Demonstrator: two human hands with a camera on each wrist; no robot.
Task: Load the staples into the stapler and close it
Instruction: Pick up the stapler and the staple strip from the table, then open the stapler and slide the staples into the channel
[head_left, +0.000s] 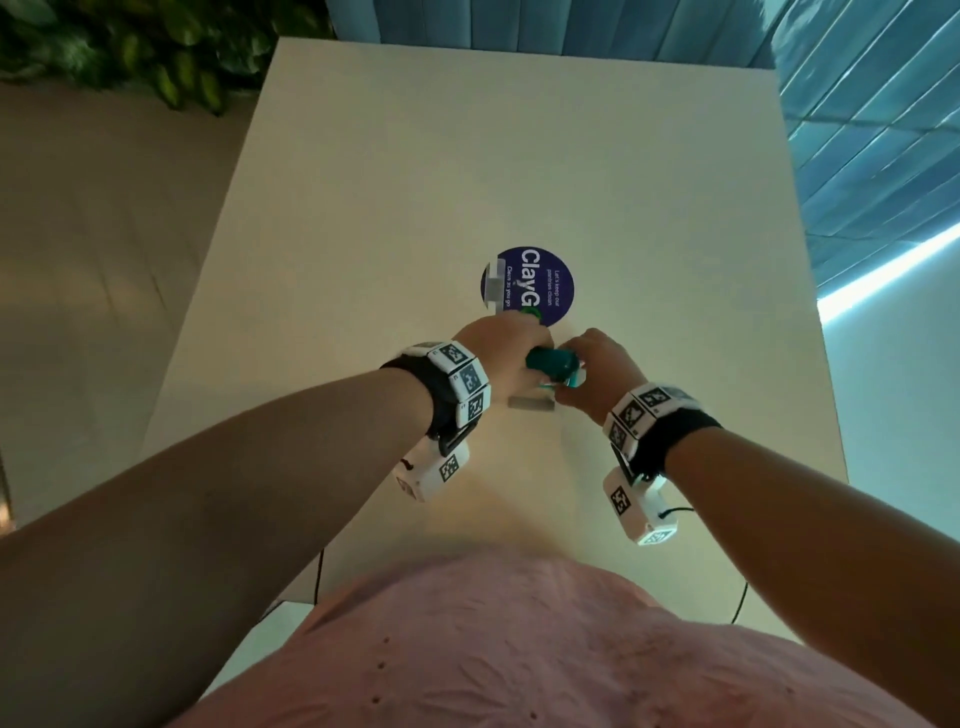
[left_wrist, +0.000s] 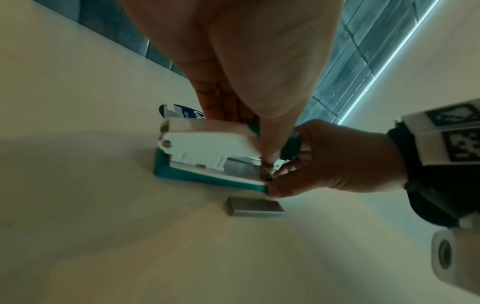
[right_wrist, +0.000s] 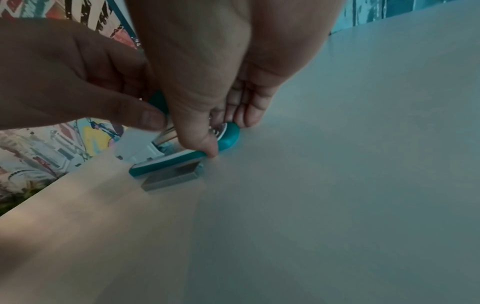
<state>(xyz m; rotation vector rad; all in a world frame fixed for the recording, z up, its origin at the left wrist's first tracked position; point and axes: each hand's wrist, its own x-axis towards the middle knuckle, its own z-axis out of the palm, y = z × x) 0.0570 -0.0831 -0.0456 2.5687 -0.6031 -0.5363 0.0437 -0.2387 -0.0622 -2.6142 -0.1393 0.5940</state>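
A teal and white stapler (head_left: 553, 366) stands on the pale table (head_left: 415, 182) between my two hands. My left hand (head_left: 498, 353) grips its upper part from above, thumb (left_wrist: 270, 144) down at the metal front end. My right hand (head_left: 592, 374) pinches the front of the teal base (left_wrist: 207, 179), thumb (right_wrist: 202, 142) on the near edge. The white upper part (left_wrist: 207, 142) sits a little above the base, with metal showing between them. A grey strip of staples (left_wrist: 255, 208) lies loose on the table just in front of the stapler (right_wrist: 168, 162), untouched.
A round blue sticker (head_left: 545, 280) lies on the table just beyond the stapler, with a small blurred grey object (head_left: 493, 286) on its left edge. Green leaves (head_left: 130, 47) hang past the table's far left corner. My pink shirt (head_left: 519, 649) is at the near edge.
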